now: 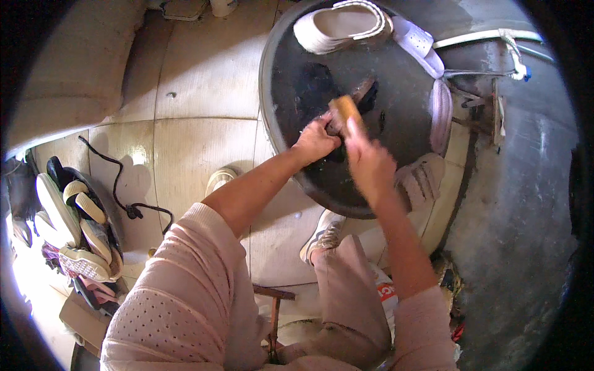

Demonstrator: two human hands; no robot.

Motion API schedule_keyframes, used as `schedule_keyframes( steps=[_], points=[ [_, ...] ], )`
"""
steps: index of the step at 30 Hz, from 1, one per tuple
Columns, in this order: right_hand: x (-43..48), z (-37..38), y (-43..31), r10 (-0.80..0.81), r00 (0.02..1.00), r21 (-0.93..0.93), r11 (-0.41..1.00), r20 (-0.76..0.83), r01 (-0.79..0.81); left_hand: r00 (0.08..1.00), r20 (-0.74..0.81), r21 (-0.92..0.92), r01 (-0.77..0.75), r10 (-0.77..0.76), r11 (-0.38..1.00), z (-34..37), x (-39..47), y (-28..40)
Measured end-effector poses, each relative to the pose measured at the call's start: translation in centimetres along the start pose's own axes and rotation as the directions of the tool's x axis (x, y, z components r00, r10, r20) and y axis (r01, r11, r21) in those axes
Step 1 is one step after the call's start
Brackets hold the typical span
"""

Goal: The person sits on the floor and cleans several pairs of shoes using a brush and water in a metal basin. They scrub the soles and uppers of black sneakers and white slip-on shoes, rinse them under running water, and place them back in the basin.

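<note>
Both of my hands are over a wide, dark round tub (267,92) on the floor. My right hand (371,162), blurred, grips a brush-like block (347,110) with a yellowish-brown back. Its underside is hidden. Just left of it, my left hand (318,141) grips a narrow brown piece (364,89), mostly hidden by the block and my fingers; its kind is unclear. On the tub's far rim rests a white clog (320,46). A lavender slipper (413,41) and a pinkish slipper (441,113) sit along the right rim. Nearer me is a greyish strapped shoe (420,178).
Several shoes and slippers (86,257) are heaped at the left. A black cord (121,181) lies on the tiled floor (204,88). To the right, a white pipe (482,37) leads to a tap (519,69). My shoe (325,232) stands close to the tub.
</note>
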State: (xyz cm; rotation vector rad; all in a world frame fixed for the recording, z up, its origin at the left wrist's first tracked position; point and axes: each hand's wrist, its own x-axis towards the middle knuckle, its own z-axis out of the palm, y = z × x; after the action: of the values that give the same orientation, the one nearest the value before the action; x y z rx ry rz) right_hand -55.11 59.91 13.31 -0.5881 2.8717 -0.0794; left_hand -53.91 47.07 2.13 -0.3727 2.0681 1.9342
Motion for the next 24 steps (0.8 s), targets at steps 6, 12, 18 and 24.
schedule_keyframes(
  steps=[6, 12, 18, 24],
  points=[
    [8.7, -2.7, 4.3, 0.475, 0.880, 0.040, 0.879, -0.010, -0.474, 0.994, -0.015, 0.083, -0.106, 0.108, 0.991, 0.6, 0.4, 2.4],
    [1.7, 0.9, -1.1, 0.062, 0.997, 0.160, 0.986, -0.046, -0.054, 0.990, 0.064, -0.054, 0.129, -0.126, 0.990, -1.0, 0.7, 0.0],
    [9.2, 0.5, 3.6, 0.402, 0.914, 0.253, 0.891, -0.048, -0.378, 0.964, 0.163, -0.476, 0.265, -0.212, 0.839, -1.7, -1.2, 5.9],
    [1.3, 1.0, -0.2, 0.067, 0.998, 0.378, 0.923, 0.010, -0.066, 0.877, 0.207, -0.716, 0.438, -0.435, 0.544, -1.8, -0.8, 4.5]
  ],
)
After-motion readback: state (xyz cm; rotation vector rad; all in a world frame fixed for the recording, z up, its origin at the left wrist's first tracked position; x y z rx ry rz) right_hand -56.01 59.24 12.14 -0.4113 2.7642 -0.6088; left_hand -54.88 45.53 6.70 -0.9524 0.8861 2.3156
